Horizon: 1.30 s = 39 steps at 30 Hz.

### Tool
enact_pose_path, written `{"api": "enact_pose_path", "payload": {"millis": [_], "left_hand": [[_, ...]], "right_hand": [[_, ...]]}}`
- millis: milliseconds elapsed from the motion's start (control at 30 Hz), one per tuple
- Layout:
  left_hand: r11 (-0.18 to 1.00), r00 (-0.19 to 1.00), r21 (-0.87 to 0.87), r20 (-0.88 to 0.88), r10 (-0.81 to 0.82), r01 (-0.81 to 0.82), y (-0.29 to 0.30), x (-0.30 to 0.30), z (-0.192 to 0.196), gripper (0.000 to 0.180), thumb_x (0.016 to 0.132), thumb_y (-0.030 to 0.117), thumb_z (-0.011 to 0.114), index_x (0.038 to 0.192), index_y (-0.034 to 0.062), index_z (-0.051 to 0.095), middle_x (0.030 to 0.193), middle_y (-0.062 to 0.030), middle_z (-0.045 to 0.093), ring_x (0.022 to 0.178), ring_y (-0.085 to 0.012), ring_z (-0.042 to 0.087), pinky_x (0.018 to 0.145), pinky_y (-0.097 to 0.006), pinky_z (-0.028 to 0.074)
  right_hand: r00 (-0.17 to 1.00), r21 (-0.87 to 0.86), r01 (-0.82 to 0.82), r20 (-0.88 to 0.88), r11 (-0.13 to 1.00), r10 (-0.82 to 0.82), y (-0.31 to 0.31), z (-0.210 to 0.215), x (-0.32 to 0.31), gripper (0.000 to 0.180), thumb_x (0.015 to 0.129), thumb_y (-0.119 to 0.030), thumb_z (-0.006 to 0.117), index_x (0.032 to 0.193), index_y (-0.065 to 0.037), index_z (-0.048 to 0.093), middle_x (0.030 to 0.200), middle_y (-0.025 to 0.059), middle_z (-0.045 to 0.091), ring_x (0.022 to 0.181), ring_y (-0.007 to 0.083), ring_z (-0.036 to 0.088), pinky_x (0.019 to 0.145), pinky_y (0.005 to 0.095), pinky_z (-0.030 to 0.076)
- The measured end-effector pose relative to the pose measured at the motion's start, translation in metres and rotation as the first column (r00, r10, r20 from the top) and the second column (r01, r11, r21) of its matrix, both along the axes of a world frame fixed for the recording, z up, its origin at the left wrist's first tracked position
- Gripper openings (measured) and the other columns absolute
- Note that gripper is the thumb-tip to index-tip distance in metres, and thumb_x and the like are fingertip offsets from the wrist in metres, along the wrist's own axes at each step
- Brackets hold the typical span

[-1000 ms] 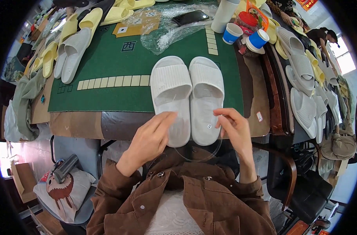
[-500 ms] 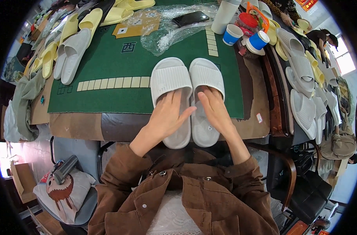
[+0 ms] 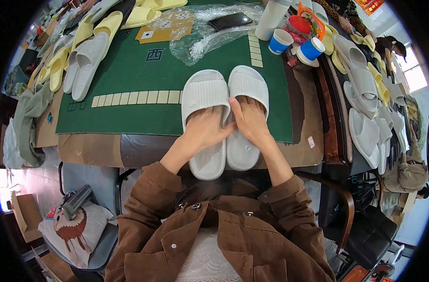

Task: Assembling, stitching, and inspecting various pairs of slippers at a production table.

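- A pair of pale grey slippers (image 3: 224, 117) lies side by side, touching, at the near edge of the green mat (image 3: 139, 117), heels overhanging the table's brown rim (image 3: 97, 150).
- The left hand (image 3: 206, 129) is slid flat into the left slipper, fingers under its ribbed strap; nothing is gripped.
- The right hand (image 3: 250, 120) is tucked likewise into the right slipper, fingers flat and hidden under the strap.
- Beyond the slippers, a crumpled clear plastic bag (image 3: 200, 35) lies on the mat's far side, with a dark phone (image 3: 231, 20) on it.
- Left of the bag, a flat tan card (image 3: 165, 29) with small square marks.
- Right of the bag, two blue-and-white paper cups (image 3: 297, 44) and a red-lidded jar (image 3: 300, 26).
- A row of cream tiles (image 3: 137, 97) runs left from the slippers.
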<state>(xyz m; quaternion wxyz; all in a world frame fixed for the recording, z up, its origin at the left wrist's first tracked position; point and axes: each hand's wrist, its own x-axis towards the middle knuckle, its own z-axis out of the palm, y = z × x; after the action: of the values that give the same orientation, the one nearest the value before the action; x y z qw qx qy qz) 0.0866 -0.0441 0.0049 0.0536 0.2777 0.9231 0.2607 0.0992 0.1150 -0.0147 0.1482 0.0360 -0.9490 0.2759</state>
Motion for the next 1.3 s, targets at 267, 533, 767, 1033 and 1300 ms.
{"api": "enact_pose_path", "payload": {"millis": [267,533,767,1033,1300], "left_hand": [[0.994,0.997,-0.096,0.072,-0.042,0.049,-0.031,0.04,0.003,0.056,0.081,0.043,0.059,0.099,-0.0093,0.057,0.103,-0.0318,0.058,0.093,-0.0434,0.059,0.081,-0.049,0.047],[0.997,0.982,-0.072,0.189,0.009,0.005,-0.021,0.031,0.008,0.051,0.081,0.04,0.06,0.09,-0.0106,0.059,0.08,-0.0279,0.062,0.075,-0.043,0.062,0.069,-0.048,0.051],[0.997,0.979,0.069,0.205,0.006,-0.02,-0.014,0.0,-0.002,0.038,0.075,0.028,0.059,0.087,-0.008,0.062,0.082,-0.0284,0.063,0.08,-0.0439,0.063,0.073,-0.049,0.051],[0.998,0.982,0.039,0.183,0.041,-0.048,-0.004,-0.001,-0.003,0.035,0.074,0.028,0.06,0.086,-0.004,0.066,0.087,-0.0267,0.065,0.086,-0.0432,0.062,0.076,-0.047,0.049],[0.996,0.973,-0.011,0.213,0.091,-0.09,-0.003,0.0,0.0,0.047,0.069,0.035,0.069,0.086,-0.0086,0.064,0.089,-0.0271,0.064,0.085,-0.042,0.064,0.077,-0.047,0.05]], "right_hand": [[0.987,-0.086,-0.089,0.124,0.992,0.1,-0.03,0.013,0.048,0.049,0.097,-0.038,0.04,0.097,0.009,0.056,0.09,0.0314,0.059,0.088,0.0472,0.055,0.08,0.0521,0.043],[0.972,-0.317,0.004,0.226,0.949,0.071,-0.032,0.011,0.042,0.067,0.097,-0.051,0.034,0.085,0.009,0.061,0.085,0.0316,0.061,0.085,0.0459,0.058,0.077,0.0501,0.045],[0.99,-0.203,-0.028,0.128,0.979,0.055,-0.033,-0.002,0.04,0.07,0.097,-0.053,0.034,0.085,0.011,0.061,0.084,0.0324,0.061,0.085,0.0484,0.057,0.08,0.0508,0.045],[0.949,-0.298,-0.038,0.289,0.954,0.129,-0.03,0.009,0.032,0.076,0.096,-0.057,0.028,0.101,0.012,0.059,0.101,0.0354,0.059,0.099,0.0482,0.055,0.092,0.0466,0.041],[0.89,-0.579,0.069,0.403,0.813,0.211,-0.027,0.023,0.027,0.075,0.095,-0.061,0.024,0.089,0.005,0.058,0.082,0.0217,0.059,0.08,0.0336,0.056,0.081,0.0381,0.042]]}}
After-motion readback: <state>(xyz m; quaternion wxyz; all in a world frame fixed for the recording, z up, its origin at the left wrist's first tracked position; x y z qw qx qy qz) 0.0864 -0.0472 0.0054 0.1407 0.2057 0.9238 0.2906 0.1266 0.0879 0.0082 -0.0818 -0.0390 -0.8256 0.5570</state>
